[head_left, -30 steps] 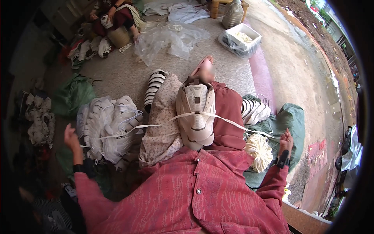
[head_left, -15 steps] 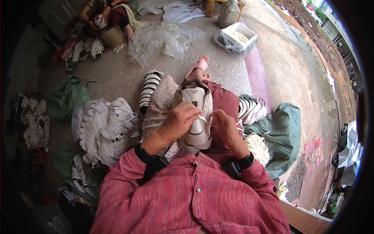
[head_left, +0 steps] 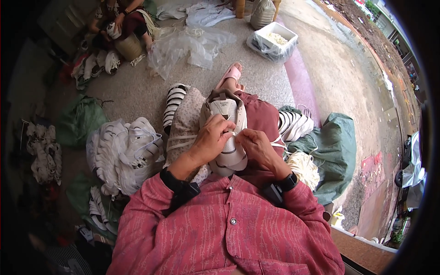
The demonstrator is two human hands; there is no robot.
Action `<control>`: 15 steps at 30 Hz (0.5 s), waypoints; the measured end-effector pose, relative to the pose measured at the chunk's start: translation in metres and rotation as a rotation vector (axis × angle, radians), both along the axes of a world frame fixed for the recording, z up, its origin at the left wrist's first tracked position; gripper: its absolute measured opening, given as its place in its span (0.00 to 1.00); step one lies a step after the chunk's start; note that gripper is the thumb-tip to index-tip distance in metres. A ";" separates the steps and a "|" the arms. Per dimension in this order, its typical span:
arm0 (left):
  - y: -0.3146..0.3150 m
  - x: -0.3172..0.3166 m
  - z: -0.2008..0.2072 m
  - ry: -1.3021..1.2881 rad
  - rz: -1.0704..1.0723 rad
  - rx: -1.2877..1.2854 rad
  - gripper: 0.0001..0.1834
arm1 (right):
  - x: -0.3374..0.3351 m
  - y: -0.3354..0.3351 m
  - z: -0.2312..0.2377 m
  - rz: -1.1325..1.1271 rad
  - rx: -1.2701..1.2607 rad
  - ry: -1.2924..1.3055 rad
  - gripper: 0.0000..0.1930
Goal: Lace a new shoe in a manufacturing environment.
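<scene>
A white and beige sneaker (head_left: 226, 161) rests on my lap between my knees, toe toward me, its tongue and open collar pointing away. Over its middle, my left hand (head_left: 212, 141) is closed, thumb and forefinger pinching a white shoelace. My right hand (head_left: 256, 145) is closed beside it, fingertips pinched at the same lace at the shoe's right side. Only a short bit of lace shows between the fingertips; the eyelets under my hands are partly hidden. White cord lies across my left thigh and by my right knee.
Nested white shoe uppers (head_left: 130, 153) are piled at left, near a green sack (head_left: 82, 121). At right are more uppers (head_left: 295, 124), a bundle of cream laces (head_left: 303, 170) and a green cloth (head_left: 337, 156). Ahead lie plastic sheeting (head_left: 190, 48) and a white box (head_left: 286, 34); another person (head_left: 120, 20) handles a shoe.
Both hands have come closer together over the shoe, the right moving left. The lace stretch seen between them is now mostly covered. The whole view has shifted slightly.
</scene>
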State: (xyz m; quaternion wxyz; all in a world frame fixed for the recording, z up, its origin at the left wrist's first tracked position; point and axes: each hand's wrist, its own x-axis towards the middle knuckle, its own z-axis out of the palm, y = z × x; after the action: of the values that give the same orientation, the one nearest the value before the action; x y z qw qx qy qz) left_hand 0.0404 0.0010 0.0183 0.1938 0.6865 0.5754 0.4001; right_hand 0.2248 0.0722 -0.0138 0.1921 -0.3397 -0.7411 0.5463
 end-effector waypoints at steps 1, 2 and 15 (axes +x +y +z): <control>0.001 -0.001 0.000 -0.013 -0.018 -0.031 0.08 | 0.000 0.000 -0.001 0.021 -0.023 -0.022 0.11; 0.003 -0.002 -0.002 -0.012 -0.019 -0.029 0.08 | -0.001 0.000 -0.001 0.025 -0.002 0.015 0.11; 0.010 -0.011 -0.014 0.015 -0.098 0.078 0.05 | -0.006 0.010 0.046 0.025 1.033 -0.322 0.23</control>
State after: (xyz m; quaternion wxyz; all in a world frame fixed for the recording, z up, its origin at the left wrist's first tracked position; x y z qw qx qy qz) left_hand 0.0293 0.0111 0.0043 0.1820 0.7239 0.5266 0.4069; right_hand 0.2191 0.0818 0.0326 0.2117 -0.2718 -0.9372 0.0539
